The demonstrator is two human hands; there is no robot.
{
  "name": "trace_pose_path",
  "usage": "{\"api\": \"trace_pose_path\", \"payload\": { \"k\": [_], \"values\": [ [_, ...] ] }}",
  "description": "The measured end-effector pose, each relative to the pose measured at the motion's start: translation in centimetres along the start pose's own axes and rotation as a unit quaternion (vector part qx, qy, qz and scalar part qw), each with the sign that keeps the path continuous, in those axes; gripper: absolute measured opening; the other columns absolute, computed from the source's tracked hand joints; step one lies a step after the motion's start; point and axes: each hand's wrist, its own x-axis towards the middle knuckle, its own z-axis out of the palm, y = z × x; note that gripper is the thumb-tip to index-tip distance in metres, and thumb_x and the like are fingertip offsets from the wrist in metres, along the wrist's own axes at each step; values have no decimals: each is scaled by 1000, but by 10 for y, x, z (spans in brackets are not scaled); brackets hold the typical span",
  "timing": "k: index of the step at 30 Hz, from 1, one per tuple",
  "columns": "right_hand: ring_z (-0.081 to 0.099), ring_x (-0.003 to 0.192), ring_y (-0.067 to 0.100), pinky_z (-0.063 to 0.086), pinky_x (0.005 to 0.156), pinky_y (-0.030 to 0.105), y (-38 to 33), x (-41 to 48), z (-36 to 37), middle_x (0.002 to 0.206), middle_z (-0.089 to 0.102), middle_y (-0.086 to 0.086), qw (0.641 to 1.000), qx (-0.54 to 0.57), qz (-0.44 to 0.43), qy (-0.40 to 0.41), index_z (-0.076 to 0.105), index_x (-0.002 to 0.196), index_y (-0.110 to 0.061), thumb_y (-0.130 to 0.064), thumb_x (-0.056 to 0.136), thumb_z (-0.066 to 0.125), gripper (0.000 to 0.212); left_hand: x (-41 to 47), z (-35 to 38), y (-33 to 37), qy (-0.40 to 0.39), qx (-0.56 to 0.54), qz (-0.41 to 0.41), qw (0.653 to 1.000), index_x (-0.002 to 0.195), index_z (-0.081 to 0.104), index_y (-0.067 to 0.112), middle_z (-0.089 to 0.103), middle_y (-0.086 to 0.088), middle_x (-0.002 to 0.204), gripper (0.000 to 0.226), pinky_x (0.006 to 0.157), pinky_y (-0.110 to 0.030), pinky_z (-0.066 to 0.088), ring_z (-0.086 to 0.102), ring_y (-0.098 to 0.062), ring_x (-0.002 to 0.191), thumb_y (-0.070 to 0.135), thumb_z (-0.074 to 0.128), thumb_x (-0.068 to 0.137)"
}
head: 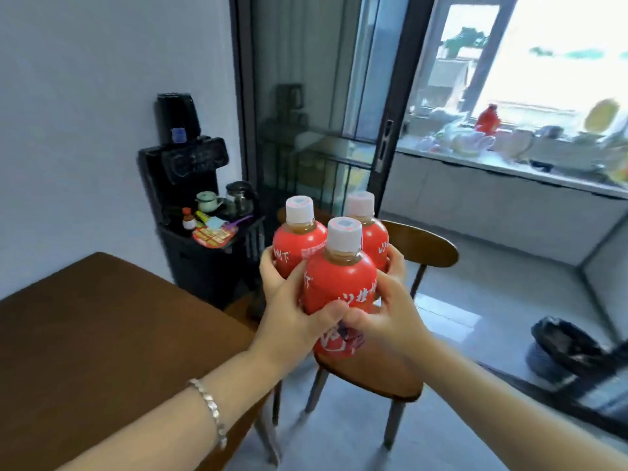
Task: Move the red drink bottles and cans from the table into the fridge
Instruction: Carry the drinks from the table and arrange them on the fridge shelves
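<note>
Three red bottles (pixel 339 287) with white caps (pixel 299 207) stood bunched together, up in the air above a chair (pixel 424 248), beside the brown table (pixel 102 334). The left hand (pixel 292 316) and the right hand (pixel 390 316) curled round them from both sides, holding them tight.

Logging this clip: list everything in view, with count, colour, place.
red drink bottles: 3, red with white caps, clustered between both hands, above the chair
table: 1, brown, lower left
chair: 1, brown, below the bottles
water dispenser: 1, black, against the wall
teapot: 1, pale green, on the dispenser
container: 1, red, far counter
bracelet: 1, silver, left wrist
left hand: grips bottles from the left
right hand: grips bottles from the right
</note>
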Motion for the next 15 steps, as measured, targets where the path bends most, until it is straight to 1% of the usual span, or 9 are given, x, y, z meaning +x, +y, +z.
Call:
{"api": "trace_pose_path", "payload": {
  "k": [1,2,4,7,10,11,13,14,15],
  "values": [
    [22,124,-19,31,95,0,9,-6,-37,123,13,-53,999,-15,22,28,44,113,-55,-90,51,51,72,13,37,8,-30,-12,13,999,104,46,70,9,30,136,68,109,-40,37,33,-8,131,94,51,41],
    [25,123,-15,30,92,-2,16,-11,-64,122,13,-52,998,-27,41,50,45,110,-56,-90,49,52,70,22,65,13,-53,-23,15,998,107,48,63,9,29,137,74,108,-43,38,34,-9,131,94,52,41],
    [28,122,-10,31,89,-4,36,-26,-126,126,15,-42,991,-51,66,104,47,106,-54,-90,47,53,70,41,129,23,-103,-40,34,993,113,46,49,8,29,136,86,106,-45,40,36,-12,131,94,52,39],
    [29,114,-26,31,82,-7,56,-46,-194,129,17,-30,981,-83,85,154,51,103,-49,-88,46,57,69,60,204,33,-169,-59,45,983,119,42,44,5,27,139,98,107,-43,40,37,-14,131,96,50,35],
    [30,106,-34,32,81,-7,75,-71,-264,132,21,-18,962,-125,115,213,51,103,-47,-89,44,57,73,76,290,40,-238,-101,68,964,106,43,53,11,22,138,84,107,-38,39,36,-12,129,96,50,34],
    [28,105,-35,30,81,-8,82,-82,-292,132,20,-16,953,-139,123,241,50,104,-47,-89,44,56,74,82,326,45,-265,-119,89,953,104,43,53,12,22,137,81,106,-31,39,35,-8,130,96,50,35],
    [26,106,-36,26,83,-10,95,-102,-339,134,20,-13,932,-163,143,290,51,104,-46,-91,44,55,75,91,386,55,-314,-146,116,931,105,45,51,11,25,134,80,102,-12,34,31,10,126,96,49,38],
    [25,108,-35,26,84,-10,97,-110,-355,136,20,-8,921,-175,154,311,52,104,-47,-91,44,55,75,94,409,58,-338,-157,120,920,105,46,51,11,24,134,78,103,-11,32,30,11,125,95,51,41],
    [25,110,-34,26,86,-9,100,-118,-371,138,20,-6,914,-181,166,325,54,103,-48,-91,43,55,75,96,431,63,-353,-156,130,913,105,46,51,11,21,136,72,107,-17,30,30,3,128,89,55,44]
  ]
}}
